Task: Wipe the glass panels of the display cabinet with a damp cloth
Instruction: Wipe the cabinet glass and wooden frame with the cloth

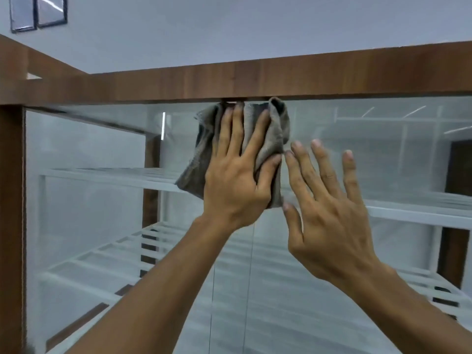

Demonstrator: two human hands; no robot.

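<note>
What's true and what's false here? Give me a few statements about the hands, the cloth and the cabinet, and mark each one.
1. The left hand presses the grey cloth flat against the glass panel. True.
2. The cloth is low down on the panel. False: it sits just under the wooden top rail.
3. The right hand has its fingers spread and holds nothing. True.
4. The shelves inside are dark wood. False: the shelves are white.
</note>
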